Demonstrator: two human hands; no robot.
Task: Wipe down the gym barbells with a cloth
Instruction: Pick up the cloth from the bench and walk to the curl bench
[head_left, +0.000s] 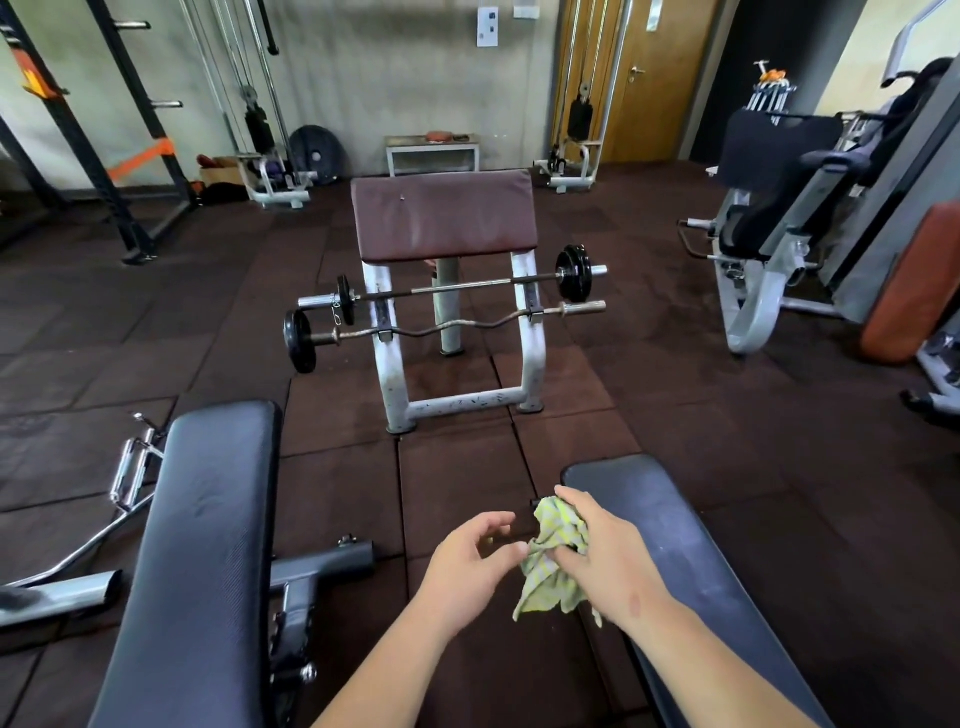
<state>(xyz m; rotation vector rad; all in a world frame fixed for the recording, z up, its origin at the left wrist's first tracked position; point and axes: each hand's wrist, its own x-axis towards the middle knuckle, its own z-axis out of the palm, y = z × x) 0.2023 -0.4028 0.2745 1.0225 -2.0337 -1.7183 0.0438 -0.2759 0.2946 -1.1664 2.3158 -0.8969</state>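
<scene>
Right hand: right hand (602, 551) is closed around a crumpled yellow-green checked cloth (550, 566), low in the head view.
Left hand: left hand (467, 561) is just beside the cloth with fingers loosely curled and apart, holding nothing.
Cloth: it hangs down from the right hand, above the dark floor.
Benches: a long black padded bench (202, 545) is on the left, and another black padded bench (691, 561) is under the right arm.
Curl stand: a white metal stand with a brown padded top (444, 215) is farther ahead, in the middle.
Barbells: a straight silver barbell with black round plates (457, 285) lies across the stand. A wavy dark barbell with one black plate on its left end (441, 326) lies just below it. Both are well apart from the hands.
Floor: dark brown rubber floor tiles (727, 441) are all around.
</scene>
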